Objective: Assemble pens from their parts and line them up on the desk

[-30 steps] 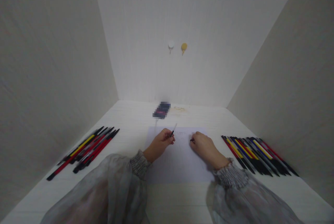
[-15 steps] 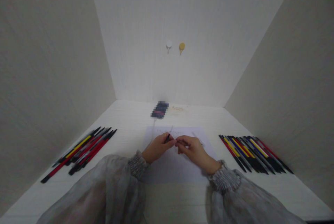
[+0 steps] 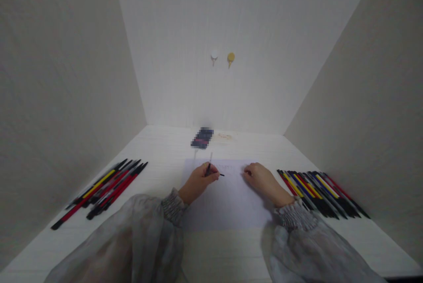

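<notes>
My left hand [image 3: 200, 179] is closed around a pen [image 3: 209, 167] with a dark lower part and a pale, see-through upper end. A short thin black piece [image 3: 221, 174] sticks out to the right from between its thumb and fingertip; its kind is unclear. My right hand [image 3: 262, 181] is low at the right side of a sheet of paper [image 3: 228, 208], fingers curled together. Whatever those fingers hold, if anything, is hidden. Faint writing shows on the upper part of the sheet, between the hands.
Several red, yellow and black pens [image 3: 114, 188] lie in a slanted bunch on the left. Another row of pens [image 3: 317, 192] lies on the right. A dark pixelated object [image 3: 202, 138] is near the back wall, where a white hook [image 3: 214, 56] and a yellow hook [image 3: 231, 57] hang.
My hands were together over the paper and have parted. The right hand moved right, onto where a thin object lay. The left shifted slightly left, the black piece now showing at its fingertips.
</notes>
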A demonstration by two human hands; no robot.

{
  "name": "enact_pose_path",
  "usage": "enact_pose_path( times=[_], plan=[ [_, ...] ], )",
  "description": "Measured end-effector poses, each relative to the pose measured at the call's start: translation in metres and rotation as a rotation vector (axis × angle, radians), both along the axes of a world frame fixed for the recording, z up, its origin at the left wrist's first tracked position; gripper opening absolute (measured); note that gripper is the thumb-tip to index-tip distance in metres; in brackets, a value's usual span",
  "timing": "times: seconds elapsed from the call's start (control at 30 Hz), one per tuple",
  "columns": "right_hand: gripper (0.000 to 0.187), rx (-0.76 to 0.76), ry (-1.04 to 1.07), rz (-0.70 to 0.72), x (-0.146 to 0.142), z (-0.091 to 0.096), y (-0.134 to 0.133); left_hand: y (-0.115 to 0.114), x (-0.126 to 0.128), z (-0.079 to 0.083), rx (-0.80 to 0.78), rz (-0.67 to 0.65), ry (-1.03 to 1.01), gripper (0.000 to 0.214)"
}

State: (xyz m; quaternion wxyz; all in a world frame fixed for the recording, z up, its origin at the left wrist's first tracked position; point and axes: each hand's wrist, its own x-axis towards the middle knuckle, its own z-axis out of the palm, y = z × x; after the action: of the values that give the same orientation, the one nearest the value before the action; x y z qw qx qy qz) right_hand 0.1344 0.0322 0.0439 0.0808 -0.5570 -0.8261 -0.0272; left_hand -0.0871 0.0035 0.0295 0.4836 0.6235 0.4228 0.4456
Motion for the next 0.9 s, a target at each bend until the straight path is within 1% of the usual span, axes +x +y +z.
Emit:
enact_pose_path(
  times=[0.1,0.2,0.27,0.33,0.37,0.43,0.57,0.63,0.7,0.77,0.9],
  plan=[
    [0.021,0.007,-0.078,0.01,-0.005,-0.002,-0.005,0.002,0.0,-0.002,-0.007,0.016,-0.018,0.016],
    [0.02,-0.003,-0.111,0.001,-0.008,-0.002,-0.008,0.003,0.0,-0.004,-0.008,0.03,-0.014,0.016],
    [0.019,-0.018,-0.099,-0.009,-0.01,-0.002,-0.009,0.003,0.0,-0.005,0.0,0.034,-0.003,0.016],
    [0.018,-0.031,-0.014,-0.002,-0.013,-0.001,-0.009,0.003,0.0,-0.006,0.006,0.032,0.001,0.016],
    [0.017,-0.043,0.076,0.012,-0.015,-0.001,-0.009,0.003,0.0,-0.006,0.009,0.03,0.0,0.016],
    [0.017,-0.108,0.348,0.059,-0.019,0.001,-0.01,0.003,0.0,-0.006,0.016,0.025,-0.002,0.017],
    [0.015,-0.411,1.011,0.133,-0.03,0.001,-0.015,0.003,0.0,-0.005,0.034,0.029,0.004,0.019],
    [0.015,-0.528,1.257,0.144,-0.035,0.0,-0.017,0.002,0.0,-0.003,0.041,0.031,-0.004,0.02],
    [0.014,-0.601,1.433,0.138,-0.039,-0.002,-0.019,0.002,0.0,-0.002,0.041,0.027,-0.019,0.02],
    [0.014,-0.67,1.564,0.111,-0.041,-0.005,-0.019,0.001,0.0,-0.001,0.041,0.019,-0.033,0.019],
    [0.016,-0.763,1.724,0.076,-0.045,-0.007,-0.021,0.001,0.0,-0.002,0.044,0.005,-0.029,0.02]
  ],
)
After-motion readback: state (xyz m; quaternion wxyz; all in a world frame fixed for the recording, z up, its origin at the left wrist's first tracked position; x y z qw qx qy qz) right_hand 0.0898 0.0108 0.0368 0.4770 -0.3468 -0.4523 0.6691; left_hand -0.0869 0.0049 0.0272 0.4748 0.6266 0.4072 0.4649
